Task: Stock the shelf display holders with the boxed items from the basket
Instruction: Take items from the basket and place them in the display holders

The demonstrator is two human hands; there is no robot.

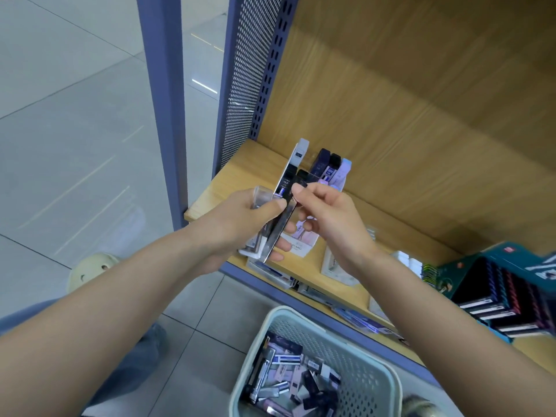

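**A:** What are the grips doing?
**B:** The left hand [249, 224] is curling round a clear holder [261, 194], plus what's looking like a few slim boxes. The right hand [334, 215] is pinching the far end of one dark box [279, 233], thumb on top and forefinger under it. The other fingers are hanging loosely bent.

**A:** Which way is the box's axis running?
**B:** It's running near-left to far-right. The near end is lying against the left fingers and the far end is pointing at the shelf holder [302, 246].

**A:** Which hand is nearer to it?
**B:** The right. The shelf holder is sitting just beyond it, far-right, on the shelf [249, 173]. I'm guessing the next move is to slide the box out along its axis, then stand it in.

**A:** What's in the containers?
**B:** The shelf holder is carrying a few upright boxes [323, 165] at its far end, and I can't tell how full it is nearer. The basket [376, 371], on the floor near-right, is holding a loose jumble of boxed items [288, 374], so plenty is left. The green display [451, 272] at right is showing rows of dark boxes.
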